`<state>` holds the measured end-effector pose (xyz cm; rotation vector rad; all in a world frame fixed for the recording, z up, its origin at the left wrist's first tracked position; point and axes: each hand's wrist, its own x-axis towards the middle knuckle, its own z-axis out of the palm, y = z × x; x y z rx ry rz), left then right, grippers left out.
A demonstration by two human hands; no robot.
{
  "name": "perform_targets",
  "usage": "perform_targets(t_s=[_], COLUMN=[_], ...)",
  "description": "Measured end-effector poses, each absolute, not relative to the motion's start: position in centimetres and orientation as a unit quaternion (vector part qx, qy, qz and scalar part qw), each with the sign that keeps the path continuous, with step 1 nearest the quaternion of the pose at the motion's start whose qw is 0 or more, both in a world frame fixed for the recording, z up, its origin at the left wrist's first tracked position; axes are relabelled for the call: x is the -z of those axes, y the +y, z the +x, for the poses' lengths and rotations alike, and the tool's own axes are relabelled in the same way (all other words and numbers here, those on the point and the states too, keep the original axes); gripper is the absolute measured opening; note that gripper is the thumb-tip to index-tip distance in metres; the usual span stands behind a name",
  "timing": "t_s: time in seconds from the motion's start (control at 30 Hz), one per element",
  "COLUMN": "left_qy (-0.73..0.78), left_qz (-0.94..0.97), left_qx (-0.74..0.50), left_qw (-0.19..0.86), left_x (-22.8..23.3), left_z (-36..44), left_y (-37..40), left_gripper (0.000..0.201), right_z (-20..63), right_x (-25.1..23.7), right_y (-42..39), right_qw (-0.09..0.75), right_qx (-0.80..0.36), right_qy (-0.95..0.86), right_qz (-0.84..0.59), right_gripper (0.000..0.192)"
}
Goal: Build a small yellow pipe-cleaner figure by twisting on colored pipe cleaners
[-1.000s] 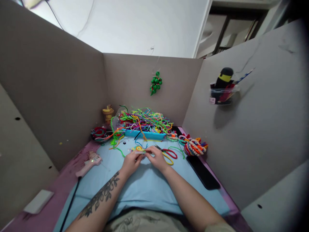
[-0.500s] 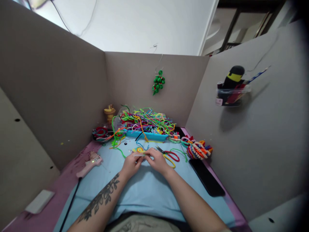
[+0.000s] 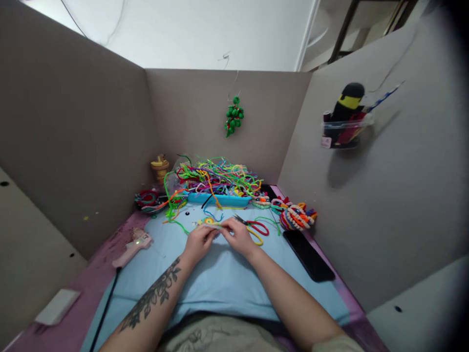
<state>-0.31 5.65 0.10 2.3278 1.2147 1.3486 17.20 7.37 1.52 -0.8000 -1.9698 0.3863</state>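
My left hand (image 3: 198,240) and my right hand (image 3: 239,236) meet over the light blue mat (image 3: 220,278), fingertips pinched together on a small yellow and green pipe-cleaner piece (image 3: 211,223). What lies between the fingers is mostly hidden. Red and yellow handled scissors (image 3: 252,228) lie just right of my right hand. Behind them a blue tray (image 3: 219,199) holds a heap of coloured pipe cleaners (image 3: 216,177).
A pink glue gun (image 3: 132,246) with a black cord lies at the left. A black phone (image 3: 308,255) rests at the right, beside a pile of finished coloured pieces (image 3: 296,217). Cardboard walls enclose the desk; a green ornament (image 3: 233,117) hangs on the back wall.
Both hands stay pinched on the small piece in the same spot. Only the head camera has shifted slightly.
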Motion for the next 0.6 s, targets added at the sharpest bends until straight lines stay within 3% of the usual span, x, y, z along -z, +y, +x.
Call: perform_targets(t_s=[0.33, 0.6], left_qy=[0.414, 0.477], left_qz=[0.781, 0.755], left_qx=[-0.461, -0.446], left_qw=[0.074, 0.054], left_x=[-0.2, 1.3], left_z=[0.0, -0.9], left_y=[4.3, 2.1], left_gripper=[0.017, 0.019], right_z=[17.0, 16.3], right_x=[-0.7, -0.1], right_y=[6.9, 6.9], right_qw=[0.487, 0.434], right_qx=[-0.186, -0.187], right_qy=[-0.793, -0.84], right_qz=[-0.316, -0.266], right_gripper=[0.005, 0.009])
